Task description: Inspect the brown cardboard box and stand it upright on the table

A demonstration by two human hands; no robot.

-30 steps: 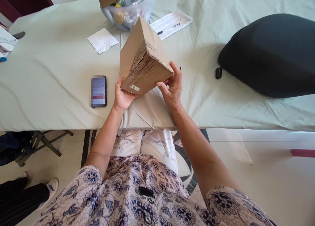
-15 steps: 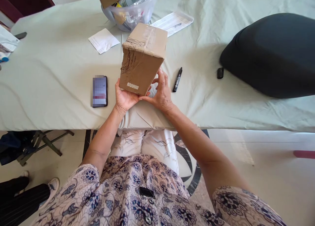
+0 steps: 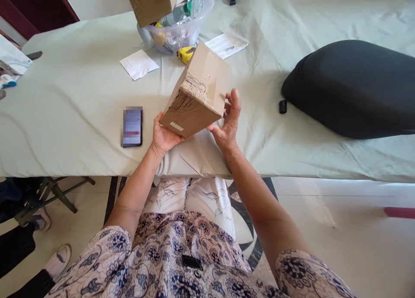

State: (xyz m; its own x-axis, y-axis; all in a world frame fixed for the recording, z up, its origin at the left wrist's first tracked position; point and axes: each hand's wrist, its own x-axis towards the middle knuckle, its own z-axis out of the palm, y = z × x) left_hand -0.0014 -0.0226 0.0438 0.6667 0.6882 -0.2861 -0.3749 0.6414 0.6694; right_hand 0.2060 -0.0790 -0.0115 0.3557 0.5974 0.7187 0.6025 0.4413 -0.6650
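A taped brown cardboard box (image 3: 198,92) is tilted above the near edge of the table, one corner pointing toward me. My left hand (image 3: 164,136) cups its lower left corner from below, fingers curled under it. My right hand (image 3: 228,118) supports the box's right side, palm against it and fingers stretched upward. A small white label shows on the box's near face.
A phone (image 3: 132,126) lies left of my hands on the pale green cloth (image 3: 78,103). Farther back stand a clear bowl (image 3: 177,27) of items, a yellow tape measure (image 3: 185,53), paper sheets (image 3: 139,64) and another box (image 3: 151,1). A black cushion (image 3: 353,88) fills the right.
The box has been turned in my hands, from standing upright to tilted with its top leaning away to the right. My right hand slid from the bottom to its right side.
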